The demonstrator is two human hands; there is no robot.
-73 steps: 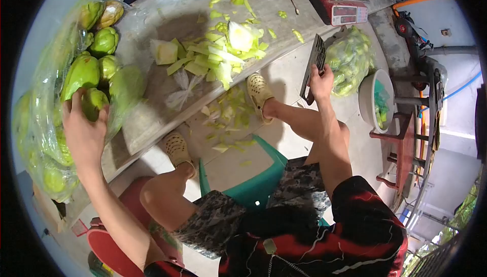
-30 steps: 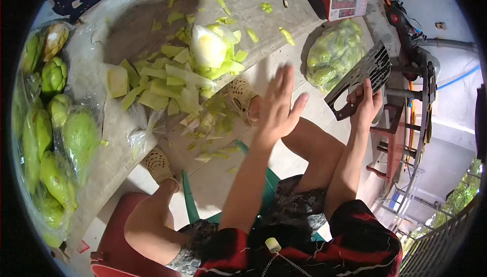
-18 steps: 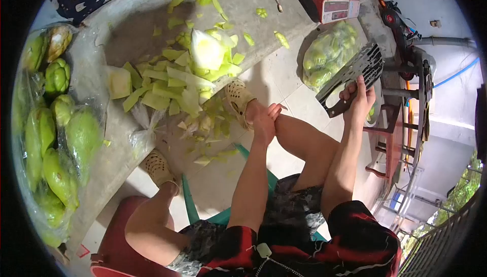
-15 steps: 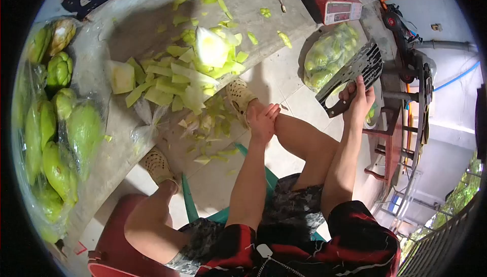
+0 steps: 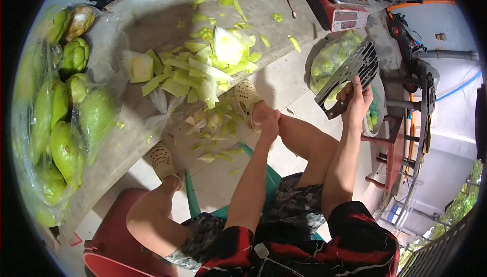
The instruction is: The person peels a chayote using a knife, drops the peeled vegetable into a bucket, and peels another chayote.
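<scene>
- Right hand (image 5: 358,99) grips 1 knife (image 5: 349,72) by its handle.
- Left hand (image 5: 271,123) touches right shin (image 5: 299,133); cannot tell finger state.
- Peelings (image 5: 180,80) lie left, on ledge (image 5: 258,7).

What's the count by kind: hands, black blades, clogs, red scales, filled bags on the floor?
Hands: 2 (left hand, right hand)
Black blade: 1
Clogs: 2
Red scale: 1
Filled floor bag: 1
Total: 7
</scene>
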